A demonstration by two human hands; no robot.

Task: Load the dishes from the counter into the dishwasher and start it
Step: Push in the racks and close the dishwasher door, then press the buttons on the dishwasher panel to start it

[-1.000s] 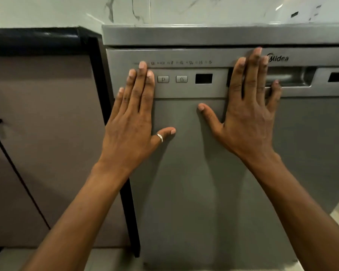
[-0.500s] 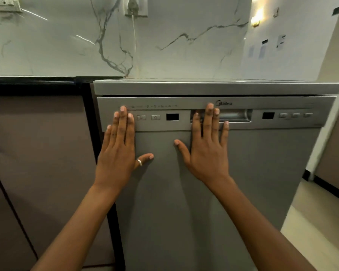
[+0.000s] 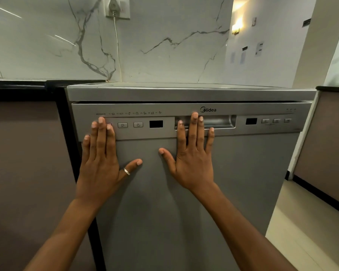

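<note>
A grey Midea dishwasher (image 3: pixel 243 173) stands in front of me with its door closed. My left hand (image 3: pixel 102 163) lies flat on the door's upper left, its fingertips on the control panel (image 3: pixel 137 125) beside the P button and covering the leftmost button. My right hand (image 3: pixel 192 159) presses flat on the door's middle, fingers straight, with the fingertips over the left part of the recessed handle (image 3: pixel 219 121). Two small dark displays sit on the panel. No dishes are in view.
Brown cabinet fronts (image 3: pixel 24 163) flank the dishwasher on both sides under a black counter edge (image 3: pixel 18 89). A marble wall behind holds a socket with a white plug and cable (image 3: pixel 116 45). Pale floor (image 3: pixel 305 231) shows at the lower right.
The view has pulled back and tilted up, showing more wall and the whole dishwasher front. Both hands stay flat on the door in about the same spots.
</note>
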